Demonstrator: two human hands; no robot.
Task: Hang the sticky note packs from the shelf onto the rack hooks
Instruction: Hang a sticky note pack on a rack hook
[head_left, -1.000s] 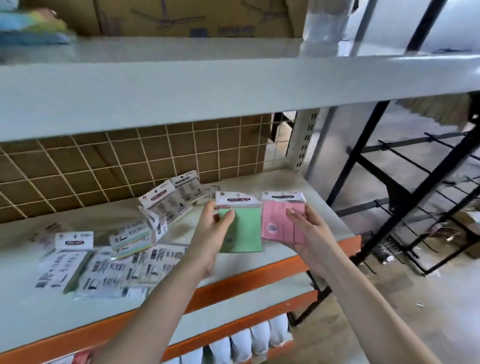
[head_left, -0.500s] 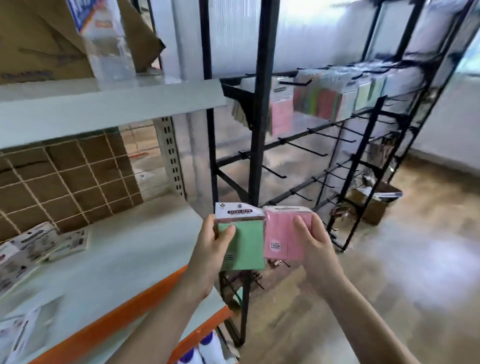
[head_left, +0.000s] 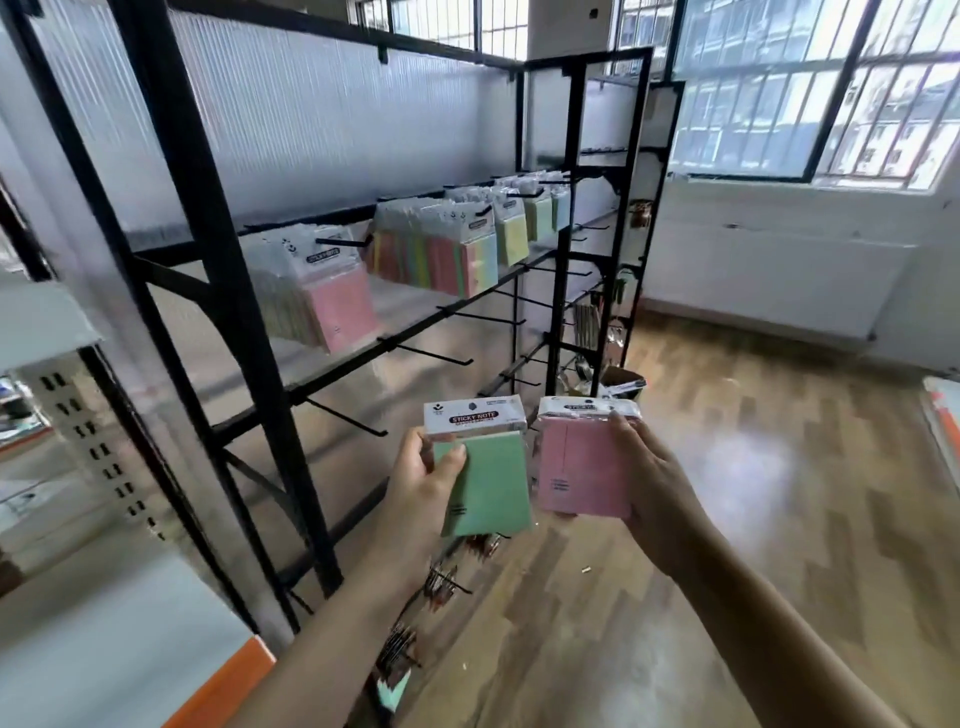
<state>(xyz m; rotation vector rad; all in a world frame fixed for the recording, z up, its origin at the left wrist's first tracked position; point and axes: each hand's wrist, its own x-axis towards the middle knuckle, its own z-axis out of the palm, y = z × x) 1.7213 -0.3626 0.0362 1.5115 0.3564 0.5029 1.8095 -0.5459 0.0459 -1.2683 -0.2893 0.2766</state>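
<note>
Your left hand holds the green sticky note pack with a white card top, thumb on its front. Your right hand holds the pink sticky note pack in clear wrap, fingers round its right edge. Both packs are up in front of you, side by side, well away from the tall black metal rack. Some hooks have packs on them; bare black hooks stick out lower down. You are carrying them over, I think. Next, line up a pack's top with a bare hook and slide it on.
</note>
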